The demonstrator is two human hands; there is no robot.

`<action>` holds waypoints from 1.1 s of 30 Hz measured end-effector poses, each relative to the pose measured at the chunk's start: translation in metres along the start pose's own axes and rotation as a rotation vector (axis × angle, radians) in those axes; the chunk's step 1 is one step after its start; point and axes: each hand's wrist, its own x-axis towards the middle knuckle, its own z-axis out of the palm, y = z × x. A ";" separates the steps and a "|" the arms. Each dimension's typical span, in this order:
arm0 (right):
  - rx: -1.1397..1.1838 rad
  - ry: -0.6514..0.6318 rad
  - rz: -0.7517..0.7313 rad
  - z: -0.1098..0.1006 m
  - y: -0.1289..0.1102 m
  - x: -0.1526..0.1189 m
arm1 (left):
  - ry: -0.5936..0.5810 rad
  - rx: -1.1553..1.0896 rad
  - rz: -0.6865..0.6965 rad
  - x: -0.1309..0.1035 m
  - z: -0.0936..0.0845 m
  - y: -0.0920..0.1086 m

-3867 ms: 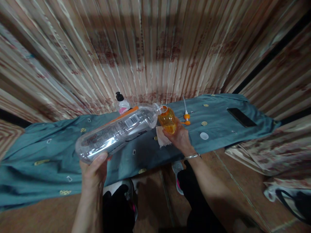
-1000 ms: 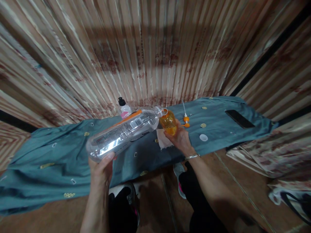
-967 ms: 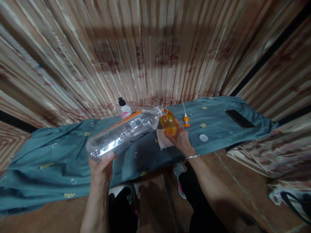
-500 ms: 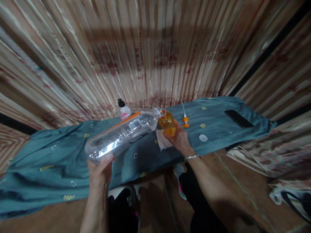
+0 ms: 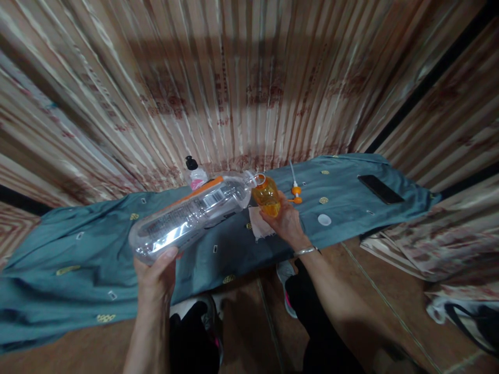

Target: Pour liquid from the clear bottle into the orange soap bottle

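My left hand (image 5: 156,272) is closed round the base of a large clear plastic bottle (image 5: 191,218) with an orange-edged label. The bottle is tilted, its mouth up and to the right, meeting the neck of a small amber bottle (image 5: 266,192). My right hand (image 5: 287,221) is wrapped round that small bottle, which leans toward the big one and has some orange-looking liquid in its lower part. Whether the two mouths touch, I cannot tell. To the right of my right hand lies an orange pump top (image 5: 297,191) with a pale dip tube.
A blue-green patterned cloth (image 5: 93,259) covers the bench. On it are a pump bottle with a black top (image 5: 195,174), a light cloth piece (image 5: 258,224), a white round cap (image 5: 324,220) and a dark phone (image 5: 380,189). A pleated curtain (image 5: 241,93) hangs behind.
The whole view has shifted slightly, moving things a little left in the picture. Both hands keep the same grip, with the bottle mouths still together.
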 end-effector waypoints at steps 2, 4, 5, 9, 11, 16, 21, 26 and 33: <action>0.007 -0.006 0.010 0.000 -0.001 0.000 | 0.007 0.004 -0.011 0.000 0.000 0.000; 0.004 -0.006 0.019 -0.001 -0.002 0.000 | -0.003 0.017 -0.016 0.000 -0.001 0.000; 0.002 -0.005 0.022 -0.001 -0.003 0.001 | -0.008 0.022 -0.016 0.000 -0.002 0.000; 0.004 -0.009 0.018 -0.002 -0.004 0.001 | 0.002 0.031 -0.012 0.001 -0.003 -0.001; 0.007 -0.009 0.012 -0.002 -0.003 0.000 | 0.000 0.037 -0.013 0.001 -0.003 -0.001; -0.003 -0.014 0.015 0.000 -0.001 0.000 | -0.005 0.042 -0.012 0.001 -0.001 0.001; -0.002 -0.002 0.011 0.000 -0.002 0.000 | -0.018 0.038 -0.015 0.000 0.000 0.003; -0.012 0.001 -0.001 -0.002 -0.002 0.001 | 0.002 0.019 -0.011 0.001 0.000 0.002; -0.008 -0.018 0.014 -0.005 -0.006 0.002 | -0.001 0.002 -0.003 0.001 0.000 0.002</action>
